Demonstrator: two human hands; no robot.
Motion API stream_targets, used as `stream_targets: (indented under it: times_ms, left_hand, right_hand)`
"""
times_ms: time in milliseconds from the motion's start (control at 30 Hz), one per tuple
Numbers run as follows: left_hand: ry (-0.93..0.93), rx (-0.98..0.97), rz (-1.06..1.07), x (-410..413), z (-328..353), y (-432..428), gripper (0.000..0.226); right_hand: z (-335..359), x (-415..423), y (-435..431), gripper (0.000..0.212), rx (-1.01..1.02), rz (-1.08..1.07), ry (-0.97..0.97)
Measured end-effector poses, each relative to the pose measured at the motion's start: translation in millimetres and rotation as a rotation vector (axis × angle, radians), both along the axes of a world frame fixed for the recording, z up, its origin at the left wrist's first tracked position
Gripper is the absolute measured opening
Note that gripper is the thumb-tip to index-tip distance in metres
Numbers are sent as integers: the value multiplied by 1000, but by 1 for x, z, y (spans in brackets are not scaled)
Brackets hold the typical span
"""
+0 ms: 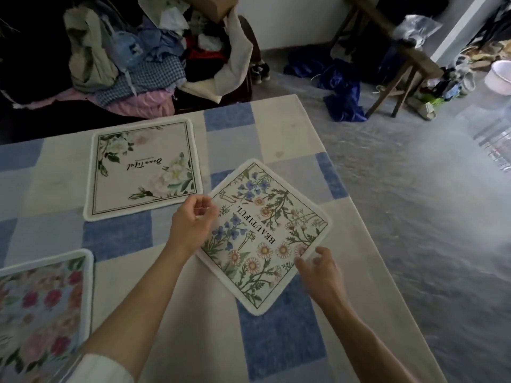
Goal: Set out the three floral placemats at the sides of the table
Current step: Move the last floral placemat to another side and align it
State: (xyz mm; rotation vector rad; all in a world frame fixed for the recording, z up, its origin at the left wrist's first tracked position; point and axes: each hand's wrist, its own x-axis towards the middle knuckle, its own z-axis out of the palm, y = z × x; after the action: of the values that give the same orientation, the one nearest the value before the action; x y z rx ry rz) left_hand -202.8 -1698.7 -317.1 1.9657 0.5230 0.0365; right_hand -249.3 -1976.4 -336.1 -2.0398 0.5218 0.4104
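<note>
1. The daisy placemat (265, 233) lies on the checked tablecloth (282, 125) near the table's right edge, turned cornerwise like a diamond: one corner points to the far side, the opposite one toward the person.
2. It is roughly square, so no long axis shows; its printed word "BEAUTIFUL" runs diagonally and reads upside down from this side.
3. The left hand (190, 225) is at the mat's left corner, fingers curled with thumb and fingertips pinched together at the edge; it looks like a grip, but blur hides the exact contact.
4. The right hand (318, 269) is at the mat's near-right edge, fingers spread and loosely bent, holding nothing that shows; whether a fingertip touches the border cannot be told.
5. The white rose placemat (141, 167) lies flat at the far side, edges square to the table, its script reading "Beautiful" upside down.
6. The pink flower placemat (41, 308) lies at the near left, partly out of view, with no writing visible.
7. A pile of clothes (132, 56) sits beyond the table.
</note>
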Motion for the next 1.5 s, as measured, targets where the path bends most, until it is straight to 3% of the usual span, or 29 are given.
stream_targets:
  times_ms: [133,300,367,467,700,867,1500]
  left_hand:
    - [38,259,-69,20,-24,12,30]
    - [231,828,-299,27,-45,18,45]
    - [246,896,-303,26,-47,16,44]
    - [216,870,-236,25,-46,15,34]
    - [180,605,-126,12,-30,25,21]
    - [103,609,-130,-14,-6,21,22]
    - [176,628,-137,-241,20,4,19]
  right_hand:
    - [-9,13,5,26,20,10,35]
    - [-13,17,12,23,-56,-7,12]
    - [-18,17,8,20,-7,-77,2]
    - [-22,12,7,11,0,-127,-5]
    - [-14,-1,8,16,-139,-107,-140]
    - [-3,-7,3,21,-235,-50,-192]
    - [11,-167,-14,15,-349,178,-181]
